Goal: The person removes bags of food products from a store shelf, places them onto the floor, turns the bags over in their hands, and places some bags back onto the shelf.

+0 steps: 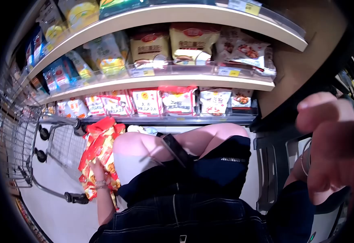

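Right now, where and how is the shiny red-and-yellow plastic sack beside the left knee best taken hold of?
Probably take the sack by its crumpled red end, nearest the pale shelves, coming from above: folds there should give purchase, while the bare left knee and grey wire shopping cart flank its sides.

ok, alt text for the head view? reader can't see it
The wearer's left hand is at red-and-yellow packaging beside a wire shopping cart, while the right hand is raised close to the camera. Ahead, shop shelves hold rows of bagged goods.
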Demonstrator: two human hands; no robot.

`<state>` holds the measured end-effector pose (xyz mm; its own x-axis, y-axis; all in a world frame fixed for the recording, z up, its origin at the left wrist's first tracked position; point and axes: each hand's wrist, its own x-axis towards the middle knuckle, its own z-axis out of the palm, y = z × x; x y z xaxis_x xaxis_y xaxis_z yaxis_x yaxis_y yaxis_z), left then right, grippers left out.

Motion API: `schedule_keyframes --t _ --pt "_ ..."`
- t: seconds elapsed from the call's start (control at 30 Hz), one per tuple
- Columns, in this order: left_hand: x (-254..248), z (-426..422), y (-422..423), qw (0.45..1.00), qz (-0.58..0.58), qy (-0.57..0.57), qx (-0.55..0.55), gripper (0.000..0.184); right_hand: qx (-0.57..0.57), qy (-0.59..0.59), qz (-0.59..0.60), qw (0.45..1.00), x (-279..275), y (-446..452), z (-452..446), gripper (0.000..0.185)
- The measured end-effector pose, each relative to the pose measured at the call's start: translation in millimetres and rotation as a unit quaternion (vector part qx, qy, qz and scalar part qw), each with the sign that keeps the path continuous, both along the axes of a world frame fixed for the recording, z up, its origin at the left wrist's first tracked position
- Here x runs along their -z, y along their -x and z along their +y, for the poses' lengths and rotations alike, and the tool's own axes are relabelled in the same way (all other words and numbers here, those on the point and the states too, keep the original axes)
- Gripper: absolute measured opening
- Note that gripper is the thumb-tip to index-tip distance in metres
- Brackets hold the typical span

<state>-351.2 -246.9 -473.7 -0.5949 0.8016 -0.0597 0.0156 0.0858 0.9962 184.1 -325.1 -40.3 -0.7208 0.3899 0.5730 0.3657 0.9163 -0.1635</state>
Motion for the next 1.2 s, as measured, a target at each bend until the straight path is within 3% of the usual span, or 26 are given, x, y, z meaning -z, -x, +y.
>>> schedule_keyframes --t 0.03,0.13,0.23,0.37,0.5,0.53,0.7,0.8,0.83,0.93,1.1,1.17,1.2 --pt "22 3 17 0.999 0.039 -0.012 0.011 0.015 0.000 0.011 -0.007 1.000 3 6 0 0.032" --pt "-19 -3 -24 0.999 0.039 -0.016 0.017 0.014 0.005 0.033 -0.030 0.999 17 28 3 0.034" --pt "-29 -2 -36 1.000 0.020 0.009 -0.010 0.015 0.025 0.038 -0.032 0.998 30 46 -1 0.037" --pt "-19 -2 -28 0.999 0.041 -0.022 0.017 0.021 0.028 0.043 -0.017 0.999 43 55 2 0.035" --pt "-12 -4 -17 0.998 0.046 0.023 0.027 0.024 0.038 0.040 0.002 0.998 45 54 1 0.033" --pt "-10 -4 -11 0.995 0.051 0.082 0.020 0.026 0.042 0.041 0.006 0.998 45 54 0 0.033" --pt "-2 -4 -7 0.991 0.128 0.035 0.022 0.032 0.055 0.043 0.013 0.997 48 55 -5 0.031" --pt "19 0 13 0.999 0.029 0.011 -0.013 0.040 0.067 0.050 0.017 0.996 54 60 -5 0.030" --pt "17 0 8 1.000 0.005 -0.024 -0.019 0.030 0.068 0.050 0.023 0.996 59 62 -1 0.029" --pt "-8 -5 -15 0.996 -0.074 0.020 -0.042 0.015 0.044 0.038 0.074 0.996 105 64 24 0.029" --pt "17 -12 -12 0.999 -0.006 0.035 -0.016 0.024 0.086 0.193 0.101 0.972 180 77 48 0.037" --pt "21 -12 -15 0.999 0.007 0.037 -0.033 0.030 0.078 0.314 0.151 0.934 219 84 44 0.034" --pt "44 -7 -5 0.984 0.129 0.081 -0.091 0.035 0.085 0.370 0.171 0.909 235 90 40 0.032"
